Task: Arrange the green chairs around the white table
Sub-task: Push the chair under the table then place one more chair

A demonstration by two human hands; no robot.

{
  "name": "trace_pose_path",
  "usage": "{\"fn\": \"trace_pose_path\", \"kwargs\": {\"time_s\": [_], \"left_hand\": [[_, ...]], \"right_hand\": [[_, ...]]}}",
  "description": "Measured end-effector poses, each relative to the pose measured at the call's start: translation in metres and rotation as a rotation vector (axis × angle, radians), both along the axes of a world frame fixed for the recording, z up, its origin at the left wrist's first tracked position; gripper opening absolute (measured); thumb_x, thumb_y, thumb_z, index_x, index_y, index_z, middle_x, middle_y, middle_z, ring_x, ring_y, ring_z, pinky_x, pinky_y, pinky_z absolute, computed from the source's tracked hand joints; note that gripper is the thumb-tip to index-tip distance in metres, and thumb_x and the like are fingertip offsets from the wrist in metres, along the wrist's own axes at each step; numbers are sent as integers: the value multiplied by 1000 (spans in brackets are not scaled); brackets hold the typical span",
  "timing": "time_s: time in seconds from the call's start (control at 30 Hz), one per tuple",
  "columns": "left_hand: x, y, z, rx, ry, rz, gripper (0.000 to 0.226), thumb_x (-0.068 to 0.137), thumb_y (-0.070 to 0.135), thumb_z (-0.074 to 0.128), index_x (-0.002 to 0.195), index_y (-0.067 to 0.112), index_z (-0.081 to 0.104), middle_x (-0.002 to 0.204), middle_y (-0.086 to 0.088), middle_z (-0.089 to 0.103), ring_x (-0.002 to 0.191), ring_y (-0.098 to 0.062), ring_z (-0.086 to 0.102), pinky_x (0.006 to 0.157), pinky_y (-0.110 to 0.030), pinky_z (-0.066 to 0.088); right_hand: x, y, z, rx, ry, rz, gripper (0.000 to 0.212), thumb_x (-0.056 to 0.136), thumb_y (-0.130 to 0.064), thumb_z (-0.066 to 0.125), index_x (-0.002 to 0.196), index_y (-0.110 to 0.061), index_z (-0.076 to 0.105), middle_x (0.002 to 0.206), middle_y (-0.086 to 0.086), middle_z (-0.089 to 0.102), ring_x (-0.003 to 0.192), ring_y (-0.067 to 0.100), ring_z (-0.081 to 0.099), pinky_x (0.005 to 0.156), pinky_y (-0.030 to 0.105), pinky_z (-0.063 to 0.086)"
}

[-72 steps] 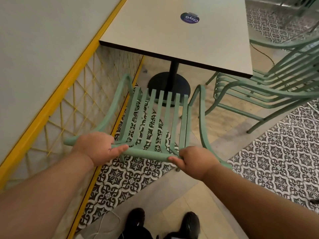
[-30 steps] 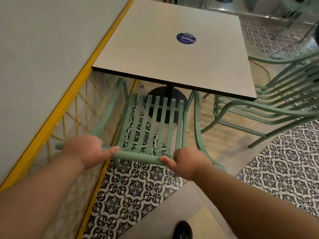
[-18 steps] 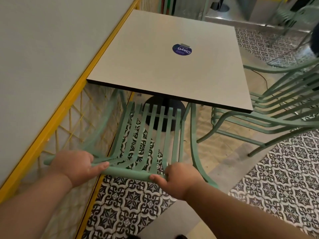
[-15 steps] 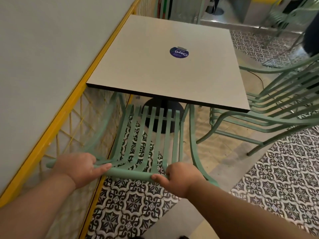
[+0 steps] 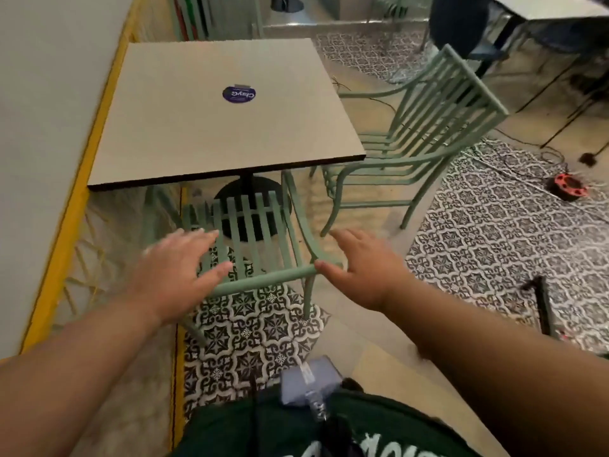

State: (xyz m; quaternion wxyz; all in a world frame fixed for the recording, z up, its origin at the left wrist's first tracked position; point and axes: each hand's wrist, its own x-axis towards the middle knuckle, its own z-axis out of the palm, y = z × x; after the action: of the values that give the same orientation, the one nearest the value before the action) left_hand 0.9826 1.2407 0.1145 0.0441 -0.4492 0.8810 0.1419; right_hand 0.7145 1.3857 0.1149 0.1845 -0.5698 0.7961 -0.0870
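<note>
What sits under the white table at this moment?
Its black pedestal base and the front of the near green chair, tucked in beneath the near edge. The tabletop hides the column's top and the floor farther in.

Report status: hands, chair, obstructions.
Left hand, right hand open, gripping nothing. Near green chair tucked partly under white table. Stacked chairs beside table's right edge.

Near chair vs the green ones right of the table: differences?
The near chair is single; the right-hand stack is several nested. The near chair's front is under the white table's near edge; the stack stands at its right side. The left hand and right hand, open, are at the near chair's rail; nothing touches the stack. Both are green, slatted.
</note>
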Motion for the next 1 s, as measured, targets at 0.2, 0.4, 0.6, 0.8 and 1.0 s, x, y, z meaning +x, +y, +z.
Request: {"fn": "trace_pose_path", "kwargs": {"time_s": [0.2,0.4,0.6,0.8,1.0], "left_hand": [[-85,2,11,-45,-36,-223,83,93,79,25,162,34,26,165,2,37,153,-26,32,122,-56,31],[-199,42,11,-50,-12,-412,82,93,75,34,161,29,31,160,-1,45,147,-23,41,118,-51,39],[-313,75,3,-38,35,-461,81,92,72,39,159,27,36,158,-2,48,144,-26,43,115,-52,41],[-390,91,0,-8,27,-486,91,84,78,29,158,27,37,154,-2,52,141,-26,47,112,-54,44],[-468,51,-1,-34,18,-486,90,84,78,30,158,28,38,155,-2,52,142,-27,46,111,-52,45]], "right_hand": [[-34,77,3,17,-34,-200,82,96,-70,42,158,-17,36,156,7,47,144,25,40,118,41,33],[-99,143,-1,27,-22,-337,83,95,-71,44,155,-15,40,154,8,50,142,27,43,121,44,29],[-193,183,-3,83,-27,-370,79,95,-68,48,152,-14,43,149,10,54,137,29,46,114,41,36],[-278,195,4,145,-23,-352,83,95,-69,47,155,-13,38,153,9,50,140,28,44,117,42,36],[-362,155,1,129,-9,-327,85,96,-69,47,158,-13,34,156,9,48,143,26,42,119,42,34]]}}
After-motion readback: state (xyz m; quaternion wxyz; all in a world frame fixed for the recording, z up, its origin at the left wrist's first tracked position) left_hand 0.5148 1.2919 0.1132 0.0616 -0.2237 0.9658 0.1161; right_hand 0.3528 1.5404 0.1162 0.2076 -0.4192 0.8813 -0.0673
